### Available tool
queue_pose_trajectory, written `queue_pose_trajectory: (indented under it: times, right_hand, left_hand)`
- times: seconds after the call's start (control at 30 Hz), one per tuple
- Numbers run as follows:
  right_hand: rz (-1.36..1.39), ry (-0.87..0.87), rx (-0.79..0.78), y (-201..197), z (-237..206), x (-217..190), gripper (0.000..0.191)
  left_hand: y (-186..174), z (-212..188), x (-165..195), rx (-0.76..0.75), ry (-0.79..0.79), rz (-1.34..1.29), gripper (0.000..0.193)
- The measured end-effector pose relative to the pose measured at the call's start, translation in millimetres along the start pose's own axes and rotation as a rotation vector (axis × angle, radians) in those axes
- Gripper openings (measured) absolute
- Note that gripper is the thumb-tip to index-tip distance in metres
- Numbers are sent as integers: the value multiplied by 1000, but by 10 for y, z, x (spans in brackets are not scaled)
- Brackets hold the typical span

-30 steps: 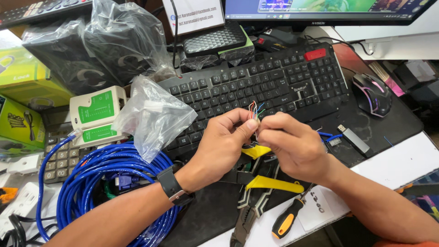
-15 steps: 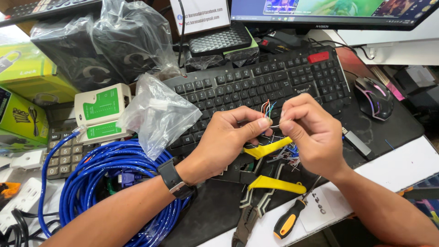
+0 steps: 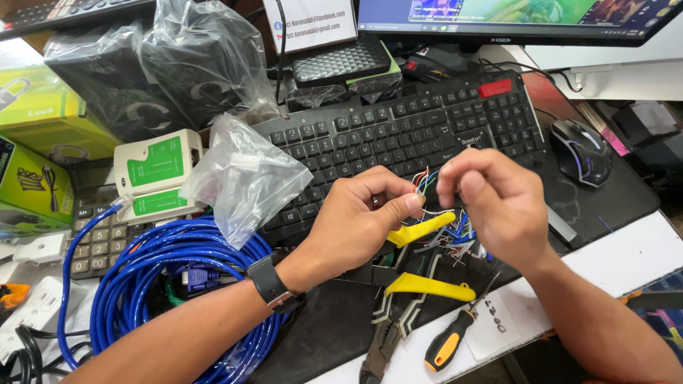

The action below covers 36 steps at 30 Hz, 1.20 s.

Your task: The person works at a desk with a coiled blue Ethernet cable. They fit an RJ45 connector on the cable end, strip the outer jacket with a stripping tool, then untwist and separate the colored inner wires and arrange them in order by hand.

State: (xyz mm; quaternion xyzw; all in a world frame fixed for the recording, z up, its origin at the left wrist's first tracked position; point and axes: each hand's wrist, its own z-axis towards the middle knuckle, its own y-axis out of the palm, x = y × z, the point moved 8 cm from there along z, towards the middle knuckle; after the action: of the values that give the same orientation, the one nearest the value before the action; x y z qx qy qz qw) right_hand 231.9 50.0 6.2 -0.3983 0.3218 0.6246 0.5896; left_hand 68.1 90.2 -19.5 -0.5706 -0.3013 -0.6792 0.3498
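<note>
The left hand [image 3: 356, 227] is pinching the thin coloured wires [image 3: 421, 181] shut in its grip over the keyboard [image 3: 398, 135], having lifted them since a second ago; the right hand [image 3: 491, 203], at three o'clock, is closing fingertips on their ends, separating strands.

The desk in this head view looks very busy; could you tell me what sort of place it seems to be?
Probably a computer or network repair bench. Both hands work the fanned coloured wires of a cable end above a black keyboard, with a coil of blue network cable and a green and white cable tester alongside.
</note>
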Motion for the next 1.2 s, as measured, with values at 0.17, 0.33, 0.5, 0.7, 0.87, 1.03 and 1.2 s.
queue_pose_trajectory:
  times: [0.17,0.33,0.5,0.7,0.87,1.03,1.2]
  right_hand:
    - [179,273,-5,-56,0,304,14]
    - [197,322,-6,-29,-35,317,11]
    - [105,359,-15,-36,-3,313,8]
    - [-137,293,-54,26,32,173,8]
    - [-364,-217,-100,193,34,-319,28]
    - [-523,-317,-38,237,41,-396,21]
    - [-573,-420,-49,266,4,-449,13]
  left_hand:
    - [19,-53,79,45,91,137,13]
    - [3,-48,68,55,91,107,14]
    - [-70,1,-60,85,-34,-146,17]
    - [-99,22,-75,85,-52,-178,20]
    - [-108,21,-73,85,-61,-156,20]
    - [-65,12,-57,59,-46,-129,19]
    - [-11,-1,-76,30,-81,-33,19]
